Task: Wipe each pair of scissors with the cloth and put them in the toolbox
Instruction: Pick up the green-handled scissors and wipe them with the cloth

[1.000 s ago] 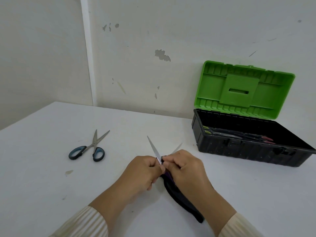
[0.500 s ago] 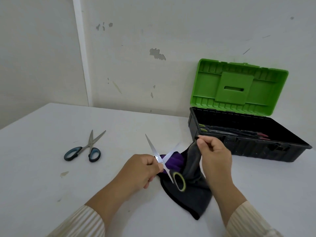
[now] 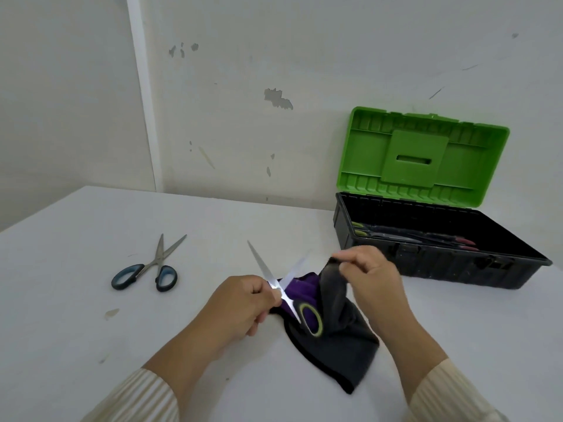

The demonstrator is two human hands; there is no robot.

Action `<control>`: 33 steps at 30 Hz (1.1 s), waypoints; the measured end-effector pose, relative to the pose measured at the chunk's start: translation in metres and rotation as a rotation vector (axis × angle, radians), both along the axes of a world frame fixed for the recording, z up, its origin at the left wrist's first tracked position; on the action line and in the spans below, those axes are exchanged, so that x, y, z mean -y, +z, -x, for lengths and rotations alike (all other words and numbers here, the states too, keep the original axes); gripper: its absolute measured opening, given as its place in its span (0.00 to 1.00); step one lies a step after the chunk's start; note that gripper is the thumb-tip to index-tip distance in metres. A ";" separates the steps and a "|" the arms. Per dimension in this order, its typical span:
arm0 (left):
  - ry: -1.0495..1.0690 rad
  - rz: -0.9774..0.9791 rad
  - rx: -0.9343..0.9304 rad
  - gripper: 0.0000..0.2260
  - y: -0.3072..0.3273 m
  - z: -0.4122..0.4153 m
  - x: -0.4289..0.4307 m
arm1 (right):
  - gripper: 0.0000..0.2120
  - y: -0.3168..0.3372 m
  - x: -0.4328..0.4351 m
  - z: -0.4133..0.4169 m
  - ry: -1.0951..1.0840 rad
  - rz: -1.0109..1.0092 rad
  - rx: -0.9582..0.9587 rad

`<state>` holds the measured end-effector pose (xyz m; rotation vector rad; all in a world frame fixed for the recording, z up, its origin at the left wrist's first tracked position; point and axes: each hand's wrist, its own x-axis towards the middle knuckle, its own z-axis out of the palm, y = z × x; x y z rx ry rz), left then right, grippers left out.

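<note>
My left hand [image 3: 243, 306] grips a pair of scissors [image 3: 265, 269] at the pivot; its blades are spread and point away, and a yellow-rimmed handle loop lies on the cloth. My right hand [image 3: 368, 275] pinches a raised corner of the dark grey cloth [image 3: 338, 345], which shows a purple inner side and lies on the white table. A second pair of scissors with blue-black handles [image 3: 149, 266] lies untouched to the left. The toolbox [image 3: 438, 269], black with its green lid [image 3: 423, 156] up, stands at the right and holds several scissors.
The white table [image 3: 76, 330] meets a scuffed wall at the back, with a corner at the left. A small stain [image 3: 111, 313] marks the table near the blue-handled scissors. The toolbox lid leans against the wall.
My right hand has let go of the scissors and lifted a corner of the cloth, uncovering the yellow-rimmed handle. The blades have opened wider. My left hand keeps its hold.
</note>
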<state>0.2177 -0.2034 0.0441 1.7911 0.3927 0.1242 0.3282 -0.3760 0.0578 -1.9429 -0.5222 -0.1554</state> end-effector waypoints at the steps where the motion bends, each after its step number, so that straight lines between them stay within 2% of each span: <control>1: 0.013 0.040 -0.001 0.19 0.001 0.001 -0.003 | 0.12 0.002 -0.001 0.007 0.127 0.101 -0.004; 3: 0.028 0.114 0.003 0.15 0.002 0.002 -0.007 | 0.05 0.004 -0.010 0.022 0.355 0.362 -0.006; 5: 0.046 0.189 -0.001 0.10 0.002 0.002 -0.008 | 0.06 0.002 -0.017 0.029 0.443 0.496 0.002; 7: 0.081 0.369 -0.001 0.08 0.004 0.001 -0.010 | 0.07 0.002 -0.017 0.027 0.415 0.456 -0.037; 11: 0.104 0.946 0.090 0.09 0.005 -0.001 -0.016 | 0.11 0.001 -0.013 0.021 0.297 0.309 -0.101; 13: 0.110 1.057 0.166 0.08 0.000 -0.004 -0.008 | 0.11 -0.002 -0.016 0.022 0.265 0.288 -0.104; 15: 0.155 0.989 0.176 0.06 -0.008 -0.008 0.009 | 0.11 -0.005 -0.021 0.026 0.269 0.301 -0.080; 18: 0.185 0.803 0.173 0.11 -0.015 -0.010 0.026 | 0.13 -0.009 -0.030 0.034 0.329 0.435 0.023; 20: 0.241 0.746 0.196 0.11 -0.014 -0.010 0.022 | 0.13 -0.009 -0.030 0.035 0.373 0.479 0.036; 23: 0.365 0.684 0.210 0.09 -0.008 -0.008 0.004 | 0.05 -0.006 -0.015 0.018 0.345 0.341 -0.033; 27: 0.266 0.524 0.075 0.10 0.000 -0.002 0.003 | 0.17 -0.001 0.007 -0.005 0.027 -0.028 -0.050; 30: 0.176 0.342 0.010 0.11 -0.003 -0.003 0.014 | 0.15 0.005 -0.003 0.012 0.029 0.006 0.180; 33: 0.139 0.194 0.046 0.10 -0.004 -0.002 0.024 | 0.09 -0.005 -0.027 0.038 0.233 0.234 0.380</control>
